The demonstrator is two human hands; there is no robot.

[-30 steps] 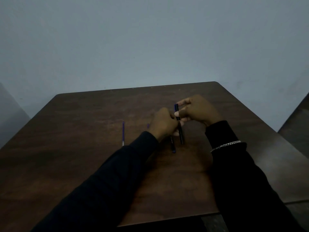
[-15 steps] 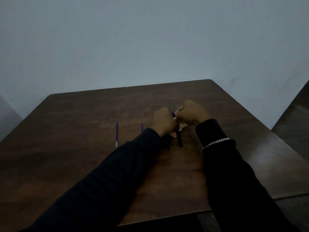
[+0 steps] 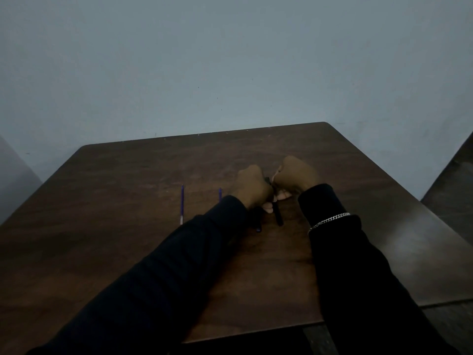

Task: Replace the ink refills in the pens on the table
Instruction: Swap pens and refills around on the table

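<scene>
Now, with my left hand (image 3: 252, 187) and right hand (image 3: 294, 176) both clenched around the slim black plastic pen (image 3: 277, 213), twisting unevenly might fling its parts across the dark wooden bench (image 3: 128, 252).

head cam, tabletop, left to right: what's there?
Purple refill lying loose → second purple refill, mostly hidden behind the left sleeve → left hand → dark pen held between both hands → right hand → bracelet on the right wrist. All over the brown table.
</scene>
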